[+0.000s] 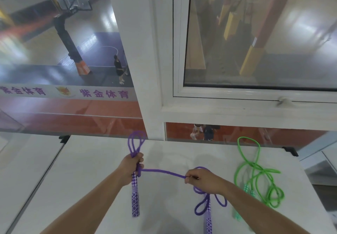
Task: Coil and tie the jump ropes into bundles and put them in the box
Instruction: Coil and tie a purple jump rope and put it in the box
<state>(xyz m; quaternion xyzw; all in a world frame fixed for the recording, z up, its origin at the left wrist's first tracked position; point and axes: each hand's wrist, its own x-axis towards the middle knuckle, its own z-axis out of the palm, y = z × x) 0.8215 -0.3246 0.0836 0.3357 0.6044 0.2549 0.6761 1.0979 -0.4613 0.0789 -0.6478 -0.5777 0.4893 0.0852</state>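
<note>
My left hand (pixel 131 166) grips a folded purple jump rope (pixel 160 171) just above its patterned purple handle (pixel 135 195), which hangs down; two rope loops stick up above my fist. From there a strand runs taut to the right, where my right hand (pixel 204 179) pinches it. Under my right hand lie loose purple loops and the second purple handle (pixel 208 219) on the white table (pixel 94 179). A green jump rope (pixel 257 173) lies uncoiled at the table's right, its green handles beside my right forearm. No box is in view.
The table stands against a white window frame (pixel 156 88) with glass panes looking down on a sports hall. A second white table top (pixel 23 162) adjoins on the left. The table's right edge drops off near the green rope.
</note>
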